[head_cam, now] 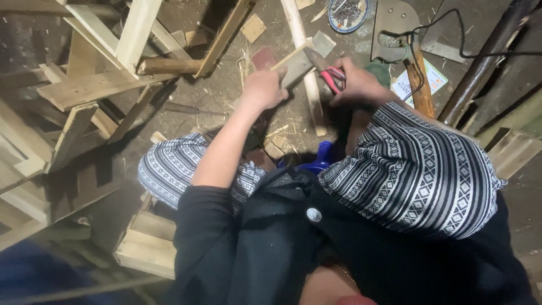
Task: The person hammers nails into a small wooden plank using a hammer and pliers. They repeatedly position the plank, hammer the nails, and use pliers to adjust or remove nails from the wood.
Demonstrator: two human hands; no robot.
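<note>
Wood block (296,66), pale and short, sits at the centre of the work, resting across a long batten (307,79) that runs down the dirt floor (226,96) toward the person's knees. The left hand (263,88) is closed over the near end of the block, pinning it down. Just right of the block, the right hand (357,85) is wrapped tight around the red handles of pliers (333,78), whose dark nose reaches up to the block's upper edge; what the nose bites on is too small to tell.

Beyond the block, at the far edge, lies a blue-rimmed dish (348,13) of small metal bits. Right of the block, past the right hand, a hatchet (416,73) rests on the ground under a black cable (451,34), with a dark pole (480,68) slanting beside it. Left of the block stands a jumble of slatted frames (84,90). Below the block, by the left knee, a small crate (144,243) lies on its side.

Risk, as I judge it: the left fingers lie close to the plier nose, so a slip off the block could drive the steel into them. The block only balances on the batten and could twist under a hard pull. Offcuts and shavings underfoot, and the loose cable near the hatchet, invite a snag.
</note>
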